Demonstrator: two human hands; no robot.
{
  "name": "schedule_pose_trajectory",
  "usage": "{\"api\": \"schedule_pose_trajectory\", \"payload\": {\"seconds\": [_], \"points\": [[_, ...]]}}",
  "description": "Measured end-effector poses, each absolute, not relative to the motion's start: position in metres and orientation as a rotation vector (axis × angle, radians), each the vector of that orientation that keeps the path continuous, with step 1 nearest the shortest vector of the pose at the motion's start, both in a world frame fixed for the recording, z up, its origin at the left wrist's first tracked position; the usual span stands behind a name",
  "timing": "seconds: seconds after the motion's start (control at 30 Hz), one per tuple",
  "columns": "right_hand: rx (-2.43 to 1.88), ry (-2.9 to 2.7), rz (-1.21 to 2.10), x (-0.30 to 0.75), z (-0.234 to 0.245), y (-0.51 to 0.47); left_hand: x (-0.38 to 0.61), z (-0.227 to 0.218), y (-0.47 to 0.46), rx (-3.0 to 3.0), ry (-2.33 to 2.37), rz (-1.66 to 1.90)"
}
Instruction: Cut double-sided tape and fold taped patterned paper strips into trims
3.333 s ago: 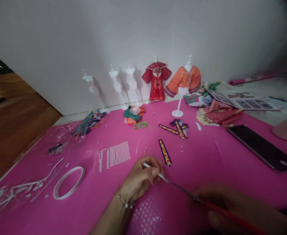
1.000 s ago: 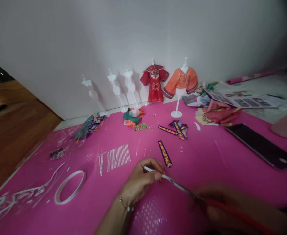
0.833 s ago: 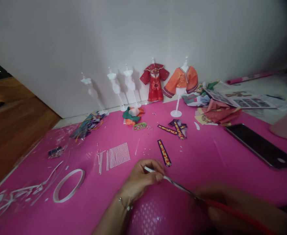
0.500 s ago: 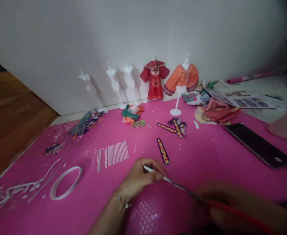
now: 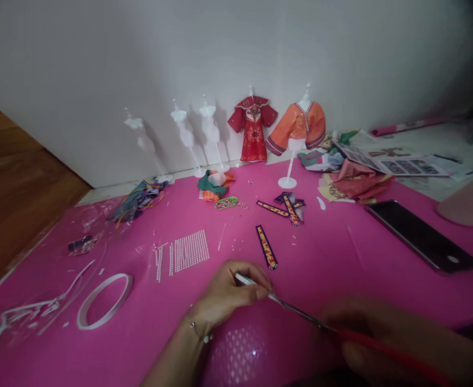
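Near the bottom middle of the head view, my left hand (image 5: 230, 290) is closed in a pinch around a narrow white strip (image 5: 242, 279). My right hand (image 5: 365, 333), dark and blurred at lower right, grips red-handled scissors (image 5: 301, 314). Their metal blades reach left to my left fingertips, where they meet the strip. Whether the blades are apart cannot be made out. Just beyond my left hand lies a yellow-and-red patterned trim piece with a dark border (image 5: 266, 247). Left of that hand is a sheet of small rhinestones (image 5: 188, 251).
A white tape ring (image 5: 128, 290) and white scraps (image 5: 38, 306) lie left. Miniature mannequins (image 5: 209, 123), a red dress (image 5: 255, 131) and an orange jacket (image 5: 301, 123) stand along the wall. Fabric bundles (image 5: 353, 180) and a dark phone (image 5: 424, 236) are on the right.
The view has shifted slightly, so the table items appear a little further left and up. Both hands keep their hold, nearly still, with the blades at the strip.
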State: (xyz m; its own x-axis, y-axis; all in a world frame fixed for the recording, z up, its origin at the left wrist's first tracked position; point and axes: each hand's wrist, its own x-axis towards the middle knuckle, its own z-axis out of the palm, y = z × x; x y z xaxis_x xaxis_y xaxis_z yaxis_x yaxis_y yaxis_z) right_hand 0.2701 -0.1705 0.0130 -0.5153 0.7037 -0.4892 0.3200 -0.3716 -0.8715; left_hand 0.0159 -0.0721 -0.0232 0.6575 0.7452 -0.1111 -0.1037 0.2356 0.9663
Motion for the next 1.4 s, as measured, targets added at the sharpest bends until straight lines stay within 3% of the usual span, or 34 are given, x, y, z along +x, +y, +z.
{"api": "schedule_pose_trajectory", "payload": {"seconds": [0.8,1.4], "points": [[-1.356,-1.697,1.866,0.264,0.023,-0.166,0.016,-0.021,-0.072,1.199,0.662,0.612],[-1.315,-1.614,2.023,0.269,0.012,-0.168,0.016,-0.022,-0.073,1.172,0.633,0.638]]}}
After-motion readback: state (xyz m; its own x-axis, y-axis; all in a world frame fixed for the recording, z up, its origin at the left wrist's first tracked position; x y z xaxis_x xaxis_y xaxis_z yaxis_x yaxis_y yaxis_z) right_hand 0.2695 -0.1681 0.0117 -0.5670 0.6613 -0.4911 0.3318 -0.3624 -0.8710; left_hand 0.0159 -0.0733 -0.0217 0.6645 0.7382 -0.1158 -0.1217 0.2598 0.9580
